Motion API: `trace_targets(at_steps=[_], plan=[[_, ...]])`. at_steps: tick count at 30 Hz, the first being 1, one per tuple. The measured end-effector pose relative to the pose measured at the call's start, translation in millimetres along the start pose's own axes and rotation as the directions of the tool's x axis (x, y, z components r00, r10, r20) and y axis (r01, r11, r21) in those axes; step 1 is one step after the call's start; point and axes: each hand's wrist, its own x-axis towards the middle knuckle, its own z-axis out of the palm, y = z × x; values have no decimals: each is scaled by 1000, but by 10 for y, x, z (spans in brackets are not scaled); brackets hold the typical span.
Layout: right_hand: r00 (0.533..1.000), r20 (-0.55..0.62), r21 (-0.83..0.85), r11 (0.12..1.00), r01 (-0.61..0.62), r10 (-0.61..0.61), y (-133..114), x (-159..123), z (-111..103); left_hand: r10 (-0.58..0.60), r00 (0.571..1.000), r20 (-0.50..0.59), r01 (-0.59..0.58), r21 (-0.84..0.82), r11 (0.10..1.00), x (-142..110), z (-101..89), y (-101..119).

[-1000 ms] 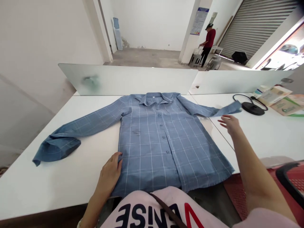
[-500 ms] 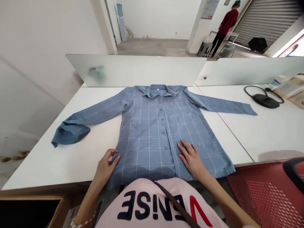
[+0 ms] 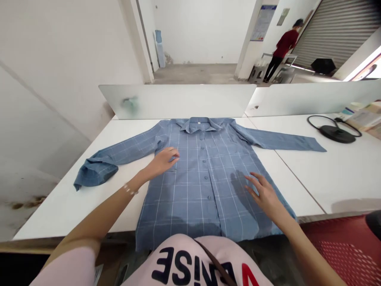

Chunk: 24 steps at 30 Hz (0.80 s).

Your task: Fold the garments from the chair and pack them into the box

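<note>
A blue button-up shirt (image 3: 190,178) with white check lines lies spread front up, its collar at the far side and its hem at the table's near edge. Its left-hand sleeve stretches out with the cuff end folded and bunched; the other sleeve runs straight to the right. My left hand (image 3: 166,159) is over the shirt's left chest area, fingers loosely bent and holding nothing. Above the lower right front hovers my right hand (image 3: 263,194), fingers spread, with its shadow on the cloth beside it.
The white table (image 3: 300,172) ends at a frosted divider (image 3: 184,101). A black round base with a cable (image 3: 337,133) and boxes (image 3: 367,117) stand to the right. A red chair (image 3: 342,246) is at the near right. A person (image 3: 285,45) stands in the background.
My left hand has moved from the shirt's lower left edge up over its chest. My right hand has lifted off the cloth and shifted right. The view has tilted up slightly.
</note>
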Motion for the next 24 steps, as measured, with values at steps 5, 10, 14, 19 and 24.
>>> trace_targets(at_steps=[5, 10, 14, 19, 24], plan=[[997, -71, -156, 988, 10, -21, 333, 130, 103, 162, 987, 15, -162, -10, 987, 1553, 527, 200], [993, -115, -275, 960, -42, 11, 396, -174, 462, -56, 998, -31, 55, -37, 998, 2583, 1020, 324], [991, -130, -293, 954, -69, 32, 352, -301, 559, -180, 983, -43, 179, -24, 983, 2997, 1216, 325], [994, -109, -265, 962, -60, 32, 308, -343, 569, -195, 981, 19, 194, 19, 981, 3211, 1326, 324], [971, -186, -84, 982, -169, 151, 839, -90, -177, -221, 973, 65, 222, -4, 975, 3370, 1354, 243]])
